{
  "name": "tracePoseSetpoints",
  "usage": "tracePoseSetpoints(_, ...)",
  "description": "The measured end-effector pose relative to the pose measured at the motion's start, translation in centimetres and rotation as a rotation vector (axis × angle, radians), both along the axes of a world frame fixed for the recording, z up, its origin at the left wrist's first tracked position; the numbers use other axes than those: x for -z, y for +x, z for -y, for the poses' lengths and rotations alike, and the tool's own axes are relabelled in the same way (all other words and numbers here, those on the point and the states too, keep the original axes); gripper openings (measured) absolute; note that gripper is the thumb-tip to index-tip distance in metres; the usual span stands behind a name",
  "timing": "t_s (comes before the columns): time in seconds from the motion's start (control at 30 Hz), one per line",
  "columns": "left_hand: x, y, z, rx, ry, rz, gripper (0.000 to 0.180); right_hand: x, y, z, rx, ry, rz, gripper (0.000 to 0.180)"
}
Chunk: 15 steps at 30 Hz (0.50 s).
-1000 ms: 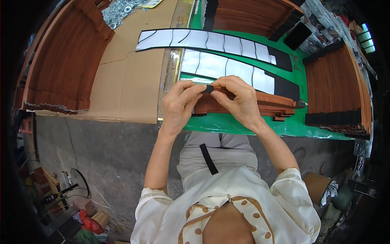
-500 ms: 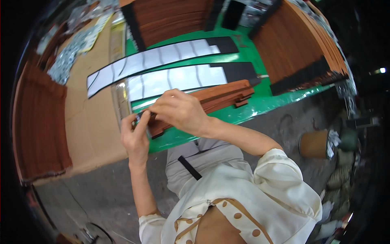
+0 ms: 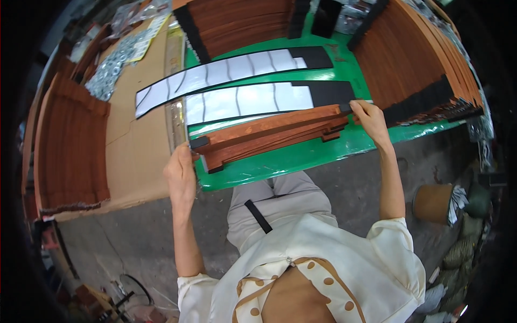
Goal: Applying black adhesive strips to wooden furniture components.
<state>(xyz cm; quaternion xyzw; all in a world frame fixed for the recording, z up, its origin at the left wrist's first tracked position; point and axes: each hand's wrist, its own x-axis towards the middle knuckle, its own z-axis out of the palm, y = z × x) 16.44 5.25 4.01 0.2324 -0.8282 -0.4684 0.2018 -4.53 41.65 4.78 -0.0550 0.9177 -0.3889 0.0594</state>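
A reddish-brown wooden slat with a black pad at each end is held level above the table's front edge. My left hand is closed on its left end, just below the black pad. At the other end, the fingers of my right hand pinch the slat beside its black pad. Several more brown slats lie beneath the held one on the green table covering. Behind it lie two black sheets with white strips, a nearer one and a farther one.
Tall stacks of brown slats stand at the far left, at the back and at the right. Metal washers are heaped on the cardboard. A brown bin stands on the floor at right.
My right hand has moved from the slat's left end, near my left hand, to its right end. The black piece once between my hands now sits on the left end.
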Motion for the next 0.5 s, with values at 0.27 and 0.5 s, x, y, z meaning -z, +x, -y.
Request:
tracePoseSetpoints(0.27, 2.5, 0.5, -0.9, -0.009, 0.095, -0.102, 0.019, 2.6, 1.0, -1.4, 0.036, -0.495, -0.070, 0.028)
tracePoseSetpoints(0.5, 3.4, 1.2, -1.0, -0.026, 0.103, 0.038, 0.041, 5.4, 2.1, -2.2, -0.025, -0.344, -0.083, 0.033)
